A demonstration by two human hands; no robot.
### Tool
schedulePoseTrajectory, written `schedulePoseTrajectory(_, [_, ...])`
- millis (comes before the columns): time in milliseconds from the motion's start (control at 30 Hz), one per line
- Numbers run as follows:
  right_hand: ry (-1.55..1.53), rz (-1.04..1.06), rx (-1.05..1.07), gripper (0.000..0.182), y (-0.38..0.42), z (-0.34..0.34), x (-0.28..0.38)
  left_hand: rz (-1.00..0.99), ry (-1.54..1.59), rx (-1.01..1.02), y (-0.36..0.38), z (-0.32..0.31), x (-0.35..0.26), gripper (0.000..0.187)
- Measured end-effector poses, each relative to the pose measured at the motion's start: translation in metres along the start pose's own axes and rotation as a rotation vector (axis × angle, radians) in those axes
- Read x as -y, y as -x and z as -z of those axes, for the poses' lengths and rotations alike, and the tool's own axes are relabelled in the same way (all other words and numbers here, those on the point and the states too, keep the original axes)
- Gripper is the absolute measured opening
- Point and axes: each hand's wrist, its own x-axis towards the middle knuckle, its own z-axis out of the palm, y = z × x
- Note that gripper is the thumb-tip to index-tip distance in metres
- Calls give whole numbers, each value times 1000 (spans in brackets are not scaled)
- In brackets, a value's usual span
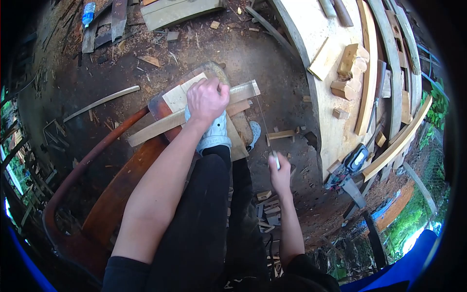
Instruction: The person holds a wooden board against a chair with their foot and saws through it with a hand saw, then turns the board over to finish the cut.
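Note:
My left hand (208, 99) is closed over a long, slightly curved wooden strip (158, 127) and presses down on it. The strip lies across a low wooden support (238, 141), and my foot in a pale blue clog (214, 131) rests on it close to that hand. In my right hand (280, 175) is the light-coloured handle of a handsaw (266, 124). Its blade appears edge-on as a thin line and reaches the strip's right end. My left hand's fingertips are mostly hidden.
A red-brown curved chair frame (104, 141) stands on the left. Along the right runs a plank bench (311, 44) with wood blocks (351, 63), curved strips (367, 73) and a power tool (354, 158). Offcuts and shavings cover the floor. A water bottle (88, 14) is at upper left.

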Motion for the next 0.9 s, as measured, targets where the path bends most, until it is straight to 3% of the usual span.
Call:
schedulePoseTrajectory(133, [-11, 28, -45, 51, -70, -19, 48, 5, 7, -5, 0, -1, -1, 24])
schedulePoseTrajectory(300, [9, 38, -66, 50, -84, -28, 63, -4, 11, -30, 0, 1, -3, 24])
schedulePoseTrajectory(500, [-142, 32, -68, 41, -3, -18, -1, 15, 5, -18, 0, 1, -2, 23])
schedulePoseTrajectory(667, [-169, -113, 1, 44, 65, 8, -49, 21, 6, -10, 0, -2, -1, 23])
schedulePoseTrajectory(900, [-62, -47, -29, 50, -40, -20, 33, 11, 32, -20, 1, 0, -3, 24])
